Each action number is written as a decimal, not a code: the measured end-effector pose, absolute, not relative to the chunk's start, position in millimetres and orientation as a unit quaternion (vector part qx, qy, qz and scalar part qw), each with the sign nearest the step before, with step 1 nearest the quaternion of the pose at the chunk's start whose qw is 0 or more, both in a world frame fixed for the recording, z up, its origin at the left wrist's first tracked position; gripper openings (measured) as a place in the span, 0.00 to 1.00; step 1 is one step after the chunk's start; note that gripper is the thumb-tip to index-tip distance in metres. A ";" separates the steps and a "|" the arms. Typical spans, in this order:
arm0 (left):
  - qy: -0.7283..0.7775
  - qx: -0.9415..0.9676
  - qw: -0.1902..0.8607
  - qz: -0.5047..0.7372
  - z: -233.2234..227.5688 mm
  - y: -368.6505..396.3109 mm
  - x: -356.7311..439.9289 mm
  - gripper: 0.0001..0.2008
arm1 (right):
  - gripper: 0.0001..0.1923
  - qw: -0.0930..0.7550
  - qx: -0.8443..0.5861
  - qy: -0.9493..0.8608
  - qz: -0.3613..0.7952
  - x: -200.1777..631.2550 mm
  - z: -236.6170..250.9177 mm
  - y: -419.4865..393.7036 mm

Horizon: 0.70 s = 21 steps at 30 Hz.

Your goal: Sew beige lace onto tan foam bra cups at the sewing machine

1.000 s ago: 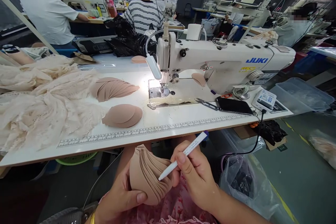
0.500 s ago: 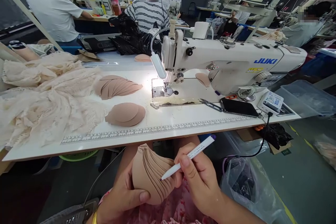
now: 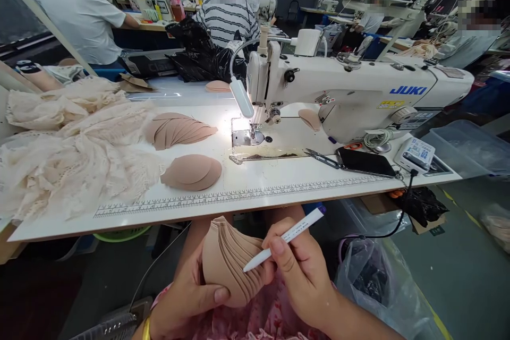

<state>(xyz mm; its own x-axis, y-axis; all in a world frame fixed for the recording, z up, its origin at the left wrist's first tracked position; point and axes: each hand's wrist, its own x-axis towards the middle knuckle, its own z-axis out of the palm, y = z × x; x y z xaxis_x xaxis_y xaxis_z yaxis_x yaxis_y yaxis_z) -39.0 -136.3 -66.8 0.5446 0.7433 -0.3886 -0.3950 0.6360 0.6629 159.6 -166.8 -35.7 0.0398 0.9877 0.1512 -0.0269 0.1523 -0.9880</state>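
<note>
1. A fanned stack of beige bra-cup pads (image 3: 225, 268) is held in the left hand (image 3: 185, 295), above the lap and in front of the table edge; the hand is closed around the stack's side, with the thumb pressed on the front pad and the other fingers mostly hidden behind.
2. A white marker pen (image 3: 297, 230) with a purple end is gripped in the right hand (image 3: 300, 271), its fingers curled and its thumb laid along the barrel.
3. The pen's tip is aimed at the layered pad edges; whether they are touched cannot be told.
4. On the white sewing table (image 3: 258, 172), a fanned pad pile (image 3: 181, 130) and a smaller pad pile (image 3: 191, 172) are laid beside cream lace fabric (image 3: 75, 138).
5. The needle area of the JUKI sewing machine (image 3: 358, 77) is lit by a lamp (image 3: 241, 98).
6. Thread snips (image 3: 322, 158) are placed against a black phone (image 3: 367, 162), behind a printed ruler scale (image 3: 239, 195).
</note>
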 end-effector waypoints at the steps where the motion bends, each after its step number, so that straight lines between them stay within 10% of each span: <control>1: 0.336 0.265 0.838 0.339 -66.0 -136.0 -38.3 0.50 | 0.17 0.552 -0.461 -0.518 0.463 159.3 -34.9 -166.7; 21: 0.334 0.273 0.841 0.326 -65.8 -134.2 -37.0 0.46 | 0.19 0.555 -0.447 -0.473 0.519 156.9 -34.7 -165.1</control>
<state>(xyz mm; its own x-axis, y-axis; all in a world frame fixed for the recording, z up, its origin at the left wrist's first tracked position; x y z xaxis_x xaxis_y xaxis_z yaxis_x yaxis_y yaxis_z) -37.0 -134.2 -65.8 0.5649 0.7306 -0.3836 -0.3654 0.6383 0.6775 156.9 -165.1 -34.7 0.0151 0.9980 0.0614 -0.1532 0.0630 -0.9862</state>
